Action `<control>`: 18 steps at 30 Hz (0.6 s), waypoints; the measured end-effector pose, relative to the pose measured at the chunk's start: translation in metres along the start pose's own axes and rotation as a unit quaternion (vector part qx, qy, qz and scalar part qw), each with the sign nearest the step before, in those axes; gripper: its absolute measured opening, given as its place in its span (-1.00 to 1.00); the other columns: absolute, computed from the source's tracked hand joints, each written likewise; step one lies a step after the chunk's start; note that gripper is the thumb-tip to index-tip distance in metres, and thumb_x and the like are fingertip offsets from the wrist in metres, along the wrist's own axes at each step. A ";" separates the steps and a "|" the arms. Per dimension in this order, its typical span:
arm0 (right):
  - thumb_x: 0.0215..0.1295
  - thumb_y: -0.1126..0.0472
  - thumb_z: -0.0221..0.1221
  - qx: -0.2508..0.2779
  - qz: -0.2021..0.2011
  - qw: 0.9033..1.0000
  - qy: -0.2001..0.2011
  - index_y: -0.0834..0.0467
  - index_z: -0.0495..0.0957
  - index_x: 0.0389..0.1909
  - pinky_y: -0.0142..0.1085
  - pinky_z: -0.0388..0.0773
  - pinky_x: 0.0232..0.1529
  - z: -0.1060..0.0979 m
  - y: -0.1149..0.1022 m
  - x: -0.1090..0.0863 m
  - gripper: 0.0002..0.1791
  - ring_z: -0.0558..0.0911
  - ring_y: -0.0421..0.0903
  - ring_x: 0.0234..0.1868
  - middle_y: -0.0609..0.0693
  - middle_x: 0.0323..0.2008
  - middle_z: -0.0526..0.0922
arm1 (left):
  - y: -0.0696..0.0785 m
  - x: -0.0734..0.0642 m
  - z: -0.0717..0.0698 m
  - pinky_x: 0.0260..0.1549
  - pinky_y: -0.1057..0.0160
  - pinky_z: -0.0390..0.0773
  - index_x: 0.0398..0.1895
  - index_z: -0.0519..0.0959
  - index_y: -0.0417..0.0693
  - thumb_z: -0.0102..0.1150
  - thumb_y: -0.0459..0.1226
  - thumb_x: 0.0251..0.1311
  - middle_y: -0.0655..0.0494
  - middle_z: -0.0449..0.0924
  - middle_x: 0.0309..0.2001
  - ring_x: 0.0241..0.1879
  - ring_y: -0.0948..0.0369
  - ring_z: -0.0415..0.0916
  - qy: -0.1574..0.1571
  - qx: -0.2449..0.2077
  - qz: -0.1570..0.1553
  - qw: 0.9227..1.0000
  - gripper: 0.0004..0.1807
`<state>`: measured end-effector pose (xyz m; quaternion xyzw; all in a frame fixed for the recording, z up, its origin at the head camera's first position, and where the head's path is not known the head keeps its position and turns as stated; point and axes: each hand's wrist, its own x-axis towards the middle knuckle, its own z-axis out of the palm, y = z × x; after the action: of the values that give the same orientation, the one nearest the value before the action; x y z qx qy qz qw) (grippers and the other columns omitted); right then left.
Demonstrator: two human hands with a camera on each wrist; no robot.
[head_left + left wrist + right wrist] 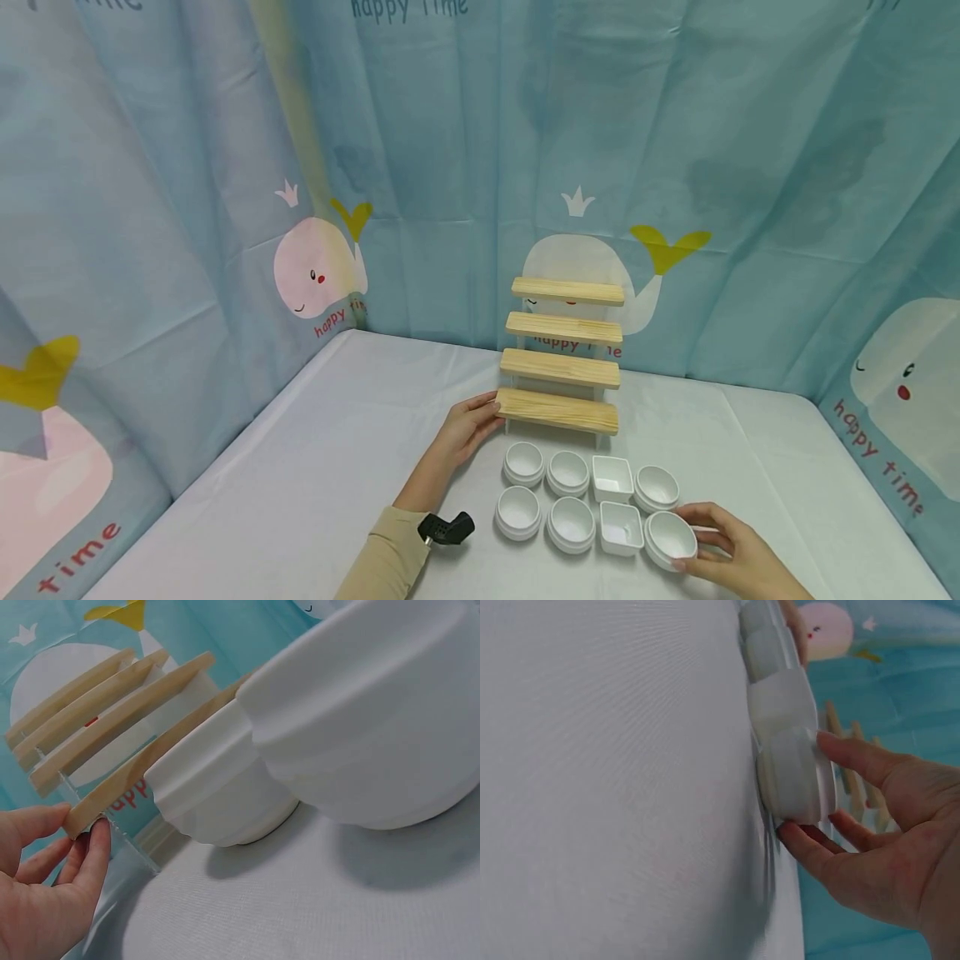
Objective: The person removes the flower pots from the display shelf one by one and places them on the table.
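My left hand (467, 427) pinches the left end of the lowest board of a tiered wooden display stand (558, 410); in the left wrist view the thumb lies on top of the board and fingers are beneath it. The stand has several pale wood boards on clear supports. At the front right, my right hand (731, 550) holds a white round bowl (670, 537) by its right side, thumb at the near rim and fingers at the far side. The right wrist view shows this round bowl (795, 776) between thumb and fingers, low at the table surface.
Two rows of white bowls stand in front of the stand, several round ones such as the near-left bowl (518, 512) and two square ones, one being the front square bowl (621, 528). A white cloth covers the table (300, 467). A blue whale-print curtain (450, 167) encloses it behind and at the sides.
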<state>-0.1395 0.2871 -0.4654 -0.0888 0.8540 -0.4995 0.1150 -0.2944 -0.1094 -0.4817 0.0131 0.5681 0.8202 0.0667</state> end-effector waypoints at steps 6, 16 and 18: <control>0.35 0.28 0.43 -0.012 -0.021 1.000 -0.011 0.54 0.36 0.28 -0.28 0.77 0.05 -0.010 -0.005 0.000 -0.34 0.69 -0.11 0.09 0.38 0.21 0.55 | 0.003 0.000 -0.004 0.24 0.20 0.67 0.49 0.29 -0.54 0.03 -0.47 0.57 -0.51 0.34 0.42 0.30 -0.08 0.54 -0.018 0.020 -0.002 1.000 -0.49; 0.50 0.22 0.30 -0.075 -0.009 0.995 0.068 0.43 0.44 0.32 -0.44 0.73 -0.06 -0.031 -0.020 0.007 -0.47 0.66 -0.42 -0.02 0.33 0.23 0.59 | 0.013 0.000 -0.022 0.07 0.25 0.76 0.40 0.38 -0.59 0.07 -0.38 0.59 -0.48 0.52 0.29 0.01 0.11 0.68 -0.036 0.161 0.005 0.986 -0.52; 0.53 0.17 0.28 -0.085 -0.005 0.992 0.096 0.40 0.45 0.34 -0.46 0.71 -0.09 -0.037 -0.024 0.011 -0.48 0.63 -0.47 -0.04 0.33 0.25 0.58 | 0.015 -0.001 -0.024 -0.01 0.27 0.79 0.37 0.41 -0.59 0.07 -0.36 0.59 -0.45 0.56 0.24 -0.09 0.18 0.67 -0.023 0.192 0.014 0.981 -0.53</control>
<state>-0.1596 0.3033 -0.4285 -0.0538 0.9003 -0.4314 0.0222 -0.2967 -0.1372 -0.4764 0.0529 0.7128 0.6964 0.0643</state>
